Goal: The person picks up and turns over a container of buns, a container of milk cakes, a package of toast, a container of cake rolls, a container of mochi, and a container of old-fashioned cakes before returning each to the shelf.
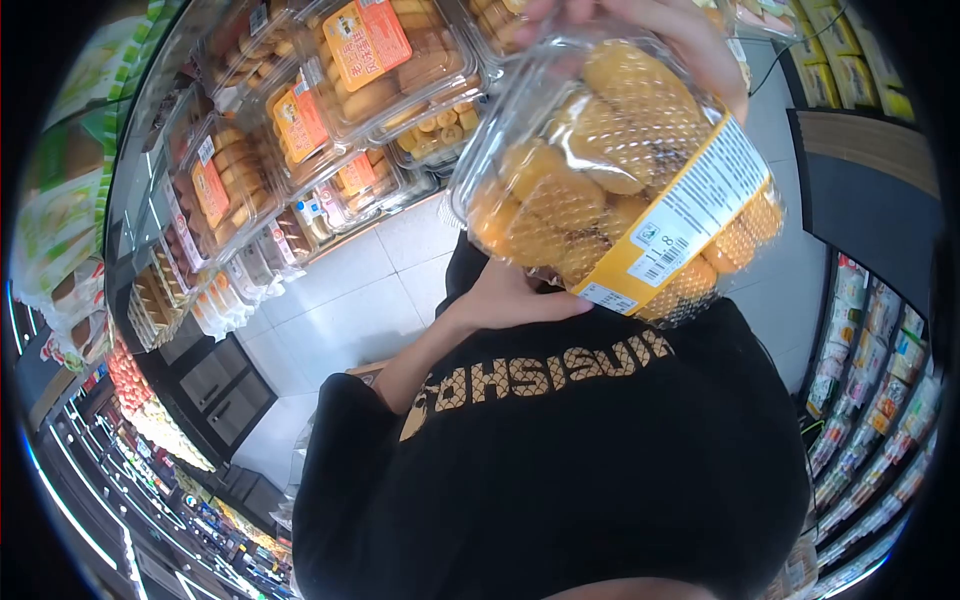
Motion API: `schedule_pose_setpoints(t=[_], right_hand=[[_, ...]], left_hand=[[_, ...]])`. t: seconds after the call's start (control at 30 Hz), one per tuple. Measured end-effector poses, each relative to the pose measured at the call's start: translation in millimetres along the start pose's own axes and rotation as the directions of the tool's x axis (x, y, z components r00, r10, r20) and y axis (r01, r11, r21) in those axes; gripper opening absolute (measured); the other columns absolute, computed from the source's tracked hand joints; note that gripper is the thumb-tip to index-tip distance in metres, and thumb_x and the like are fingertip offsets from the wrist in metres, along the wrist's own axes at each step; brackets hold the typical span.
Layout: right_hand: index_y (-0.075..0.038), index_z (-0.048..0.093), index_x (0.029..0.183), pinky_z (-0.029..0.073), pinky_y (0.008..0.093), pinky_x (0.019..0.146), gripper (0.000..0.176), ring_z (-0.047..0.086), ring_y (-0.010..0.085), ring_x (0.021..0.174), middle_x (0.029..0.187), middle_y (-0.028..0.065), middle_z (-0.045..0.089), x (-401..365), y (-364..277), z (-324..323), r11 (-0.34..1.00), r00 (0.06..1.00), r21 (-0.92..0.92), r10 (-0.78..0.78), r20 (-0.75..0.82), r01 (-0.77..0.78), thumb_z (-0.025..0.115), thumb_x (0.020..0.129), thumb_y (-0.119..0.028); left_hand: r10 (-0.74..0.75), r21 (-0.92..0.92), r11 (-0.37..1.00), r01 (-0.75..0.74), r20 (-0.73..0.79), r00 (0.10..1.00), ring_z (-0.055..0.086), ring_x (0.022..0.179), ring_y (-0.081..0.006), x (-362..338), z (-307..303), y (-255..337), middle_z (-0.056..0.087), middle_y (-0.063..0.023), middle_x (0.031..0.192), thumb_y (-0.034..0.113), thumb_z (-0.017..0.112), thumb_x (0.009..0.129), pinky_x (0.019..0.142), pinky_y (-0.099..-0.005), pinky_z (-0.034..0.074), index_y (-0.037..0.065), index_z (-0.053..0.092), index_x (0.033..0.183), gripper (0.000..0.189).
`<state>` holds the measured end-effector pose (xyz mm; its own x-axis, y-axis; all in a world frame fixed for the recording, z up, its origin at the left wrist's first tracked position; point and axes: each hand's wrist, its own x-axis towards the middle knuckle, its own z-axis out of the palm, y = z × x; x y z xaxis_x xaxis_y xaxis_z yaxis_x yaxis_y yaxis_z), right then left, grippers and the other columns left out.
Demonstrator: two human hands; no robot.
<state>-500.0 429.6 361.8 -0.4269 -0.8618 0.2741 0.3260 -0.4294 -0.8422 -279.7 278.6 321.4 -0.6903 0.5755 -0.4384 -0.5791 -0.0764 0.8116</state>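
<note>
A clear plastic box of golden-brown small cakes (560, 200) is held up in front of my chest, tilted. A yellow band with a white printed label and barcode (690, 215) runs across it. My left hand (515, 300) grips the near lower edge, its thumb lying along the label's end and its other fingers hidden beneath. At the far upper edge my right hand (690, 40) is wrapped round the box, partly cut off by the top of the view. The lid looks closed.
To the left, a display stand carries stacked clear boxes of pastries (370, 50) with orange labels. Shelves of packaged goods (870, 350) stand at the right, and yellow packs (845, 60) at upper right. Green-and-white packages (75, 150) hang at far left. Grey tiled floor (345, 290) lies between.
</note>
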Motion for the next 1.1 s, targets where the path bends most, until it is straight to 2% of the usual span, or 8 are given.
schedule_pose_setpoints(t=[0.13, 0.27, 0.4, 0.53, 0.63, 0.73, 1.0, 1.1], right_hand=[[0.000, 0.053, 0.093, 0.034, 0.0495, 0.094, 0.022, 0.051, 0.0341, 0.104, 0.112, 0.0180, 0.051, -29.0, -9.7, 18.8, 0.999, 0.937, 0.006, -0.040, -0.348, 0.044, 0.043, 0.090, -0.019], [-0.001, 0.044, 0.103, 0.048, 0.0382, 0.084, 0.033, 0.054, 0.0274, 0.103, 0.103, 0.0163, 0.052, -50.2, -4.5, 62.2, 0.970, 0.725, -0.062, -0.216, -0.654, 0.234, 0.034, 0.092, -0.031], [-0.001, 0.043, 0.106, 0.048, 0.0358, 0.079, 0.050, 0.056, 0.0254, 0.089, 0.095, 0.0134, 0.052, -84.8, -5.6, 76.3, 0.943, 0.665, -0.067, -0.278, -0.693, 0.325, 0.029, 0.090, -0.047], [-0.001, 0.044, 0.107, 0.042, 0.0272, 0.065, 0.060, 0.049, 0.0166, 0.068, 0.090, 0.0106, 0.051, -133.7, 11.9, 75.2, 0.912, 0.724, -0.331, -0.056, -0.687, -0.244, 0.032, 0.087, -0.055], [-0.001, 0.046, 0.113, 0.046, 0.0282, 0.066, 0.068, 0.057, 0.0194, 0.085, 0.099, 0.0120, 0.056, -139.5, 49.4, 124.9, 0.901, 0.501, 0.176, 0.373, -0.781, -0.396, 0.037, 0.083, -0.061], [0.000, 0.043, 0.120, 0.047, 0.0352, 0.082, 0.068, 0.054, 0.0251, 0.100, 0.114, 0.0145, 0.053, -134.9, 79.0, 161.4, 0.435, 0.549, 0.885, 0.705, -0.450, 0.166, 0.038, 0.084, -0.058], [0.007, 0.027, 0.128, 0.040, 0.0374, 0.095, 0.055, 0.047, 0.0241, 0.113, 0.122, 0.0208, 0.045, -136.9, 152.0, 186.3, 0.513, 0.857, 0.851, 0.483, -0.179, -0.111, 0.050, 0.084, -0.017], [0.006, 0.024, 0.129, 0.034, 0.0363, 0.098, 0.063, 0.042, 0.0222, 0.117, 0.127, 0.0165, 0.041, -131.2, 174.5, 214.5, 0.840, 0.807, 0.488, 0.450, -0.383, -0.237, 0.055, 0.075, -0.005]], left_hand=[[0.351, -0.583, 0.678, -0.448, -0.279, 0.894, 0.033, 0.122, -0.0236, 4.9, 13.3, 6.3, 0.033, -0.0116, 0.131, 0.005, 0.071, 0.069, 0.101, -0.0409, 0.029, 0.003, 0.020, 0.131, 0.080], [-0.021, -0.434, 0.886, -0.167, -0.397, 0.918, 0.038, 0.118, -0.0215, 2.8, 28.6, 34.8, 0.039, -0.0131, 0.124, 0.006, 0.073, 0.067, 0.099, -0.0408, 0.032, 0.002, 0.026, 0.125, 0.075], [0.346, 0.252, 0.930, -0.267, -0.361, 0.866, 0.053, 0.099, -0.0221, -29.8, 25.3, 15.7, 0.050, -0.0124, 0.111, 0.008, 0.073, 0.068, 0.081, -0.0331, 0.045, 0.000, 0.032, 0.118, 0.064], [0.881, 0.715, 0.200, -0.670, 0.168, 0.443, 0.058, 0.087, -0.0257, -41.4, 9.3, 44.5, 0.058, -0.0147, 0.094, 0.011, 0.070, 0.066, 0.067, -0.0356, 0.049, 0.005, 0.054, 0.093, 0.032], [0.838, 0.858, -0.038, -0.513, 0.307, 0.451, 0.059, 0.088, -0.0248, -74.9, 14.8, 28.9, 0.060, -0.0109, 0.097, 0.013, 0.067, 0.067, 0.082, -0.0411, 0.044, 0.018, 0.054, 0.092, 0.028], [0.817, 0.924, -0.212, -0.318, 0.346, 0.462, 0.057, 0.089, -0.0214, -102.8, 12.9, 8.0, 0.060, -0.0057, 0.097, 0.013, 0.066, 0.064, 0.094, -0.0426, 0.034, 0.024, 0.056, 0.086, 0.026], [0.984, 0.979, 0.153, 0.136, -0.163, 0.070, 0.051, 0.101, -0.0210, -152.1, 0.8, -97.0, 0.052, -0.0100, 0.110, 0.012, 0.067, 0.067, 0.100, -0.0435, 0.030, 0.019, 0.053, 0.101, 0.037], [0.552, 0.416, 0.806, -0.421, -0.785, 0.281, 0.050, 0.105, -0.0241, -170.1, -14.6, -119.4, 0.047, -0.0143, 0.115, 0.015, 0.058, 0.080, 0.094, -0.0396, 0.038, 0.005, 0.035, 0.123, 0.050]])
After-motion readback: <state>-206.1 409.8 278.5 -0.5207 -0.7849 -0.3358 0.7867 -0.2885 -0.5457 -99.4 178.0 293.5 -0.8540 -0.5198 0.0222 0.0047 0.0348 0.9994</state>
